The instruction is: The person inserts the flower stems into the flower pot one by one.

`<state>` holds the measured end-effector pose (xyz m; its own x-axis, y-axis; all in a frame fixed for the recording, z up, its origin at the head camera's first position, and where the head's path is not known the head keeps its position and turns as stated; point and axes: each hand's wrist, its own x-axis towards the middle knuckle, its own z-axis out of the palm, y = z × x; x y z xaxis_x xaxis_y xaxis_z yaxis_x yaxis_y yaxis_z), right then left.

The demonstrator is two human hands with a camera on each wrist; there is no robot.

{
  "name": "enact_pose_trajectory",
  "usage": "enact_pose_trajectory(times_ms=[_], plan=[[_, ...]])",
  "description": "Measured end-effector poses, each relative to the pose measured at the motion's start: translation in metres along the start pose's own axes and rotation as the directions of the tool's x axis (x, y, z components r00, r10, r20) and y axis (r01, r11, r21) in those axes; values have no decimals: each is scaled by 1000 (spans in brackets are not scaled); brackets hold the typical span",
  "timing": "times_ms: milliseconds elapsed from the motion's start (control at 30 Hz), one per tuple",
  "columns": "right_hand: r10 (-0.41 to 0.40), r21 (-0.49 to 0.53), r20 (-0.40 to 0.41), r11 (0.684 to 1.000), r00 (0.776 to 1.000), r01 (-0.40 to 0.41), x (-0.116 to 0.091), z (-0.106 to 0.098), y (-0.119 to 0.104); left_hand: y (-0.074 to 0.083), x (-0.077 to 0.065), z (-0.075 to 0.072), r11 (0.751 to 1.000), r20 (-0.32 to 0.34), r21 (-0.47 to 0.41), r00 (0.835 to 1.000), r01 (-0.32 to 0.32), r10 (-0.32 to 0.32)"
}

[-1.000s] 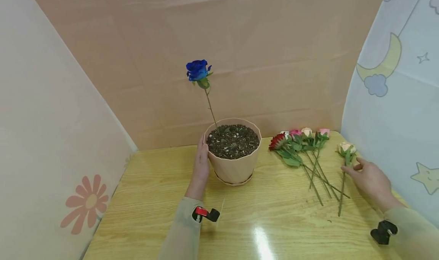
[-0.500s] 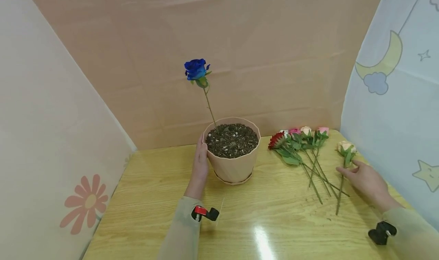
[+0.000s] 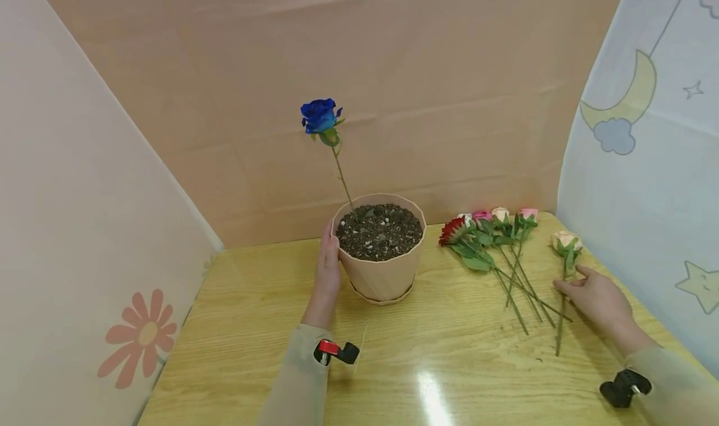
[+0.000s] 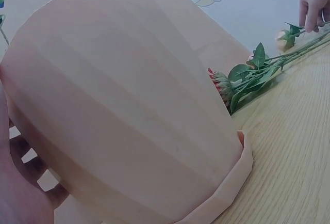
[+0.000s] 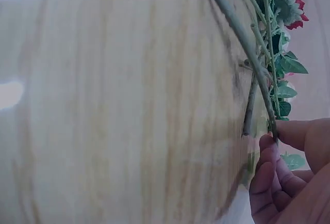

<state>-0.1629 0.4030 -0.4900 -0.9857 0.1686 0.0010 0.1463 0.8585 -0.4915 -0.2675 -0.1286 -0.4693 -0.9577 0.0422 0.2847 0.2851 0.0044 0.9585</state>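
A beige flowerpot (image 3: 382, 279) filled with dark soil (image 3: 381, 232) stands on a matching saucer. From the soil a blue rose (image 3: 319, 116) rises on a tall stem, leaning left. My left hand (image 3: 327, 270) rests against the pot's left side, fingers lying along its wall; the left wrist view shows several fingers (image 4: 33, 167) beside the pot. On the right, my right hand (image 3: 598, 301) pinches the stem of a cream rose (image 3: 566, 242) between thumb and fingers. In the right wrist view that stem (image 5: 247, 48) slants away from the fingertips, low over the wood.
Several flowers lie with crossed stems between pot and right hand, among them a red flower (image 3: 452, 231) and a pink rose (image 3: 528, 214). The wooden table (image 3: 253, 326) is bounded by a beige back sheet (image 3: 449, 101) and patterned side sheets (image 3: 646, 195).
My right hand has shifted slightly down and left along the cream rose's stem, whose lower end swung a little left, then back. The left hand stays at the pot.
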Motion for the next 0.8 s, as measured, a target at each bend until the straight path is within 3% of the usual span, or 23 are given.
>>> enact_pose_trajectory(times_ms=[200,400,600,800], plan=[[13,55,-102,998,995,-7,-3,-2,-4,-1,-1,0,1000,3,-8,1000,6,-6],[60,165,-125,985,990,-39,-5,-9,-17,0,0,1,1000,4,-9,1000,-11,11],[42,211,-164,977,986,-6,-3,-21,-37,1,-1,0,1000,2,9,1000,-8,8],[46,314,-188,949,981,15,6,-31,-67,1,-1,0,1000,4,13,1000,-12,12]])
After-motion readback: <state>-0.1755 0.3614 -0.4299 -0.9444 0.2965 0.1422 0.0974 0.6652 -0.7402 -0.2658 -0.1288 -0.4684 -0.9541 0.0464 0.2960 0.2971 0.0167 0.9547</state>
